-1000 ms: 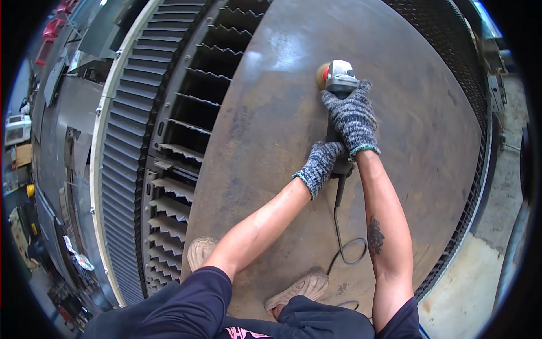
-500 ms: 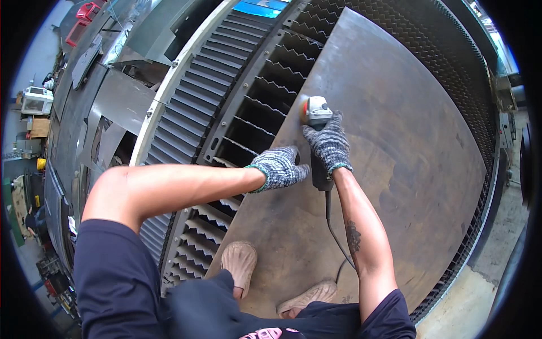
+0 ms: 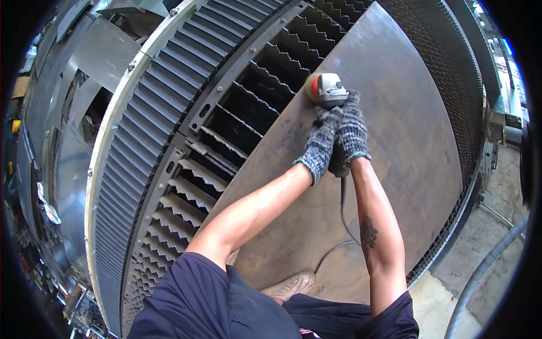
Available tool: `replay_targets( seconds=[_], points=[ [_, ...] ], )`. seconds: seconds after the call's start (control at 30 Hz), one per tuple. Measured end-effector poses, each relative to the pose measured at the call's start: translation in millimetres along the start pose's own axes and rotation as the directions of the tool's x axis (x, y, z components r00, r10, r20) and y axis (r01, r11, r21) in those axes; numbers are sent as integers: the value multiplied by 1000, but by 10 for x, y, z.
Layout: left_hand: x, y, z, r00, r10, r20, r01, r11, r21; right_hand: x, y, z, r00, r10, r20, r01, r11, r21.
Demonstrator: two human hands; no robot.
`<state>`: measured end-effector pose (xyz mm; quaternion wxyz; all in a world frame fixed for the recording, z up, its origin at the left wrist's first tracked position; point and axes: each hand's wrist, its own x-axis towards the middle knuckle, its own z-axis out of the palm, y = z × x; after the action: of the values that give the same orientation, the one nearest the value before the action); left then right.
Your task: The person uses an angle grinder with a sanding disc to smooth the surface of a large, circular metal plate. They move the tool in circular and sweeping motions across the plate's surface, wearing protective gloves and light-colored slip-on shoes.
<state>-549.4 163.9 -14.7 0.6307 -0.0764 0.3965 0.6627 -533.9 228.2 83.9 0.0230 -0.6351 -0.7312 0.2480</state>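
Both hands, in grey knitted gloves, are closed round an angle grinder (image 3: 332,92) with a pale grey head, a dark body and an orange-red disc. My left hand (image 3: 324,135) wraps its left side, while my right hand (image 3: 353,127) grips the right side just behind the head. The disc lies at the left edge of a large brown-grey metal sheet (image 3: 406,141), and it looks blurred. From the grinder's rear a black cord (image 3: 342,198) runs back over the sheet toward my foot. The palms hide most of the grinder's body.
Left of the sheet, a slatted bed with jagged metal strips (image 3: 248,104) lies over dark gaps. Beyond it curves a ribbed grey cover (image 3: 169,85) with a pale rim. Metal offcuts (image 3: 107,51) are piled further left. A shoe (image 3: 291,285) rests on the sheet; a grey hose (image 3: 474,277) crosses the floor at right.
My left hand has moved from beside the grinder onto its body. The grinder has shifted slightly up and right in view, and the whole view has turned a little.
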Motion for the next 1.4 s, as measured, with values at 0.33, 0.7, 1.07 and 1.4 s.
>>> replay_targets(
  seconds=[0.33, 0.7, 1.07, 1.4],
  points=[
    [-167, 67, -270, 990, 19, 142, -2, 993, -120, -282, -224, 130, 994, 63, 93, -47, 986, -162],
    [-903, -348, -1009, 999, 0, 39, 13, 946, -322, -1111, -129, 508, 971, -57, 231, 101, 978, -183],
    [-1322, -484, -1307, 998, -56, 7, 55, 951, -303, -1519, -111, 479, 948, -89, 304, 143, 976, -162],
    [-1259, -106, -1265, 997, -12, 75, 37, 937, -346, -1508, -282, 558, 977, -73, 199, 113, 974, -197]
  ],
)
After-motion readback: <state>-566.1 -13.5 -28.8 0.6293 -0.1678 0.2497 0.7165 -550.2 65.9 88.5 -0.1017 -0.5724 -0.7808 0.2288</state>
